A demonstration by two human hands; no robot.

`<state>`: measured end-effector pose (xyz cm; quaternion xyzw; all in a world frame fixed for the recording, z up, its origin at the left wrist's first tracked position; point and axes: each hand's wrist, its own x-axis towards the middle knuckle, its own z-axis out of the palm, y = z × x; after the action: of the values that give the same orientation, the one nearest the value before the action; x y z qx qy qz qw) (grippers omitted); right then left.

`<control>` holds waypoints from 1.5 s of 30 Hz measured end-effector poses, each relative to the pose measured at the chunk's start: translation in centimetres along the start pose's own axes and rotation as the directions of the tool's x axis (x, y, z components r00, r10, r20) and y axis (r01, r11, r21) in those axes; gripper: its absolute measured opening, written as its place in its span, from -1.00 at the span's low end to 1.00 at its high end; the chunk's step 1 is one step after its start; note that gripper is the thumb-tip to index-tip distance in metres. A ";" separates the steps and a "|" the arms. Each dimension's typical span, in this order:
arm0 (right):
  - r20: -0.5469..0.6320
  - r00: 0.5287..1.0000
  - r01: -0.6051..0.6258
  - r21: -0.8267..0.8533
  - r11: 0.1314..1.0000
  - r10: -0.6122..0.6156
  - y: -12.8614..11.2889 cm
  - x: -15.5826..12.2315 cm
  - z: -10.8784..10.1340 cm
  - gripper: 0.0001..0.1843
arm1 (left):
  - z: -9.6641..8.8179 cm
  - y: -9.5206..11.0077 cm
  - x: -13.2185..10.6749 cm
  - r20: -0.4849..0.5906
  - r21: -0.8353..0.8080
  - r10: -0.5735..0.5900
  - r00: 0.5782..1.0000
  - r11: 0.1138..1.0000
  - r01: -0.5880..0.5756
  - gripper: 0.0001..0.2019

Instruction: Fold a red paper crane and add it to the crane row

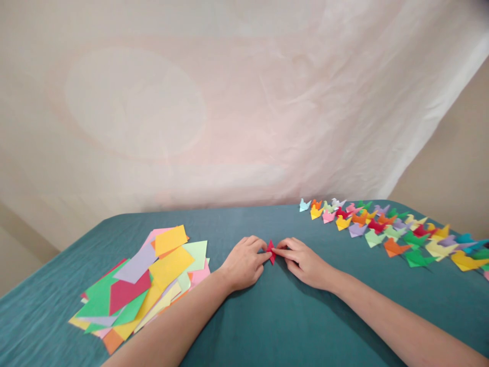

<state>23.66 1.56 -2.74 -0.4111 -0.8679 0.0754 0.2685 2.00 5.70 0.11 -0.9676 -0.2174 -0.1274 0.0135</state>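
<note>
A small red folded paper [271, 258] in a narrow diamond shape lies on the cloth-covered table, between my two hands. From its left side my left hand [246, 262] grips it, thumb and fingertips pressed together at its edge. My right hand [303, 262] comes in from the other side with the index fingertip pressed on the paper's middle and the other fingers curled. Part of the paper is covered by the fingertips.
Loose coloured paper sheets [171, 267] lie in a spread pile left of my left forearm. Rows of folded paper birds [395, 247] stand along the right side. The teal tablecloth [290, 326] reaches back to a pale hanging sheet [237, 102].
</note>
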 end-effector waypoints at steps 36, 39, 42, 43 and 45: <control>0.148 0.985 -0.054 -0.237 0.970 0.091 -1.1 0.3 -0.4 -0.37 | 0.0 0.1 0.2 0.024 0.127 0.088 0.996 0.988 -0.090 -0.75; 0.158 0.981 -0.071 -0.260 0.963 0.114 -1.3 0.4 -0.4 -0.37 | 0.0 0.1 0.2 0.023 0.129 0.091 0.996 0.987 -0.093 -0.75; 0.166 0.976 -0.086 -0.289 0.954 0.138 -1.5 0.7 -0.4 -0.39 | -0.1 0.1 0.1 0.024 0.133 0.091 0.996 0.987 -0.093 -0.74; 0.170 0.975 -0.089 -0.299 0.950 0.145 -1.5 0.8 -0.4 -0.40 | -0.1 0.1 0.1 0.024 0.134 0.090 0.996 0.987 -0.093 -0.74; 0.174 0.973 -0.091 -0.319 0.943 0.153 -1.7 1.0 -0.4 -0.44 | -0.1 0.1 0.1 0.027 0.138 0.091 0.996 0.986 -0.094 -0.73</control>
<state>22.24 1.16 -1.45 -0.4917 -0.8639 -0.0048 0.1088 2.14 5.65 0.24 -0.9746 -0.1809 -0.1012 0.0844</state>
